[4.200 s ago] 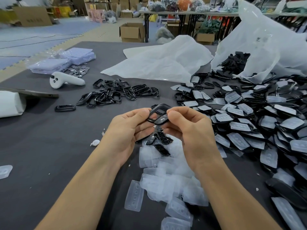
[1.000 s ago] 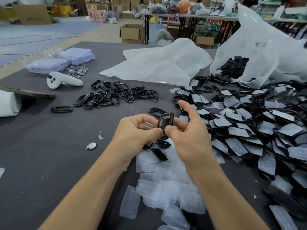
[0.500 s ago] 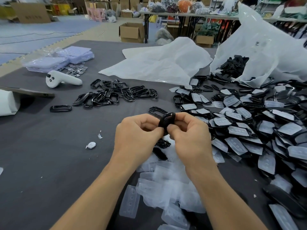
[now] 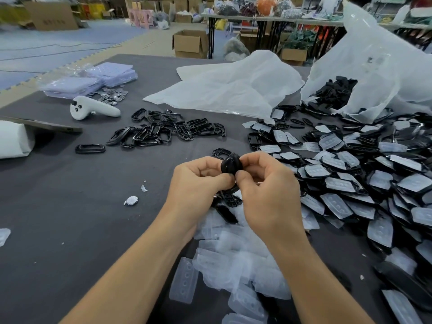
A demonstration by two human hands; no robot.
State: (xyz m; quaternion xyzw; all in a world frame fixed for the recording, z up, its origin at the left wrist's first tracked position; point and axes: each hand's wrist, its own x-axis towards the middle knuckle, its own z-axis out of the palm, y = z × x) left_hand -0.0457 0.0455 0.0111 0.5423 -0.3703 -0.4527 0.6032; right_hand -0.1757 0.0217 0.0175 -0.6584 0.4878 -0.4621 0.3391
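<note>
A small black plastic shell (image 4: 231,163) is held up over the dark table (image 4: 70,218) between both hands. My left hand (image 4: 198,183) pinches its left side with thumb and curled fingers. My right hand (image 4: 268,188) pinches its right side, thumb tip close to the left thumb. Most of the shell is hidden by the fingers. Under the hands lie a few black inserts (image 4: 228,202) and a heap of clear plastic covers (image 4: 233,260).
A big heap of black shells with clear covers (image 4: 350,178) fills the right side, spilling from a white bag (image 4: 378,66). Black frames (image 4: 163,130) lie at centre left, one apart (image 4: 90,148). A white controller (image 4: 93,111), coin cells (image 4: 112,94) and purple packs (image 4: 93,80) sit far left.
Over four seconds the open frame-and-insert piece in my hands was turned and pressed; now both hands pinch it tighter and it shows as a closed rounded black shell.
</note>
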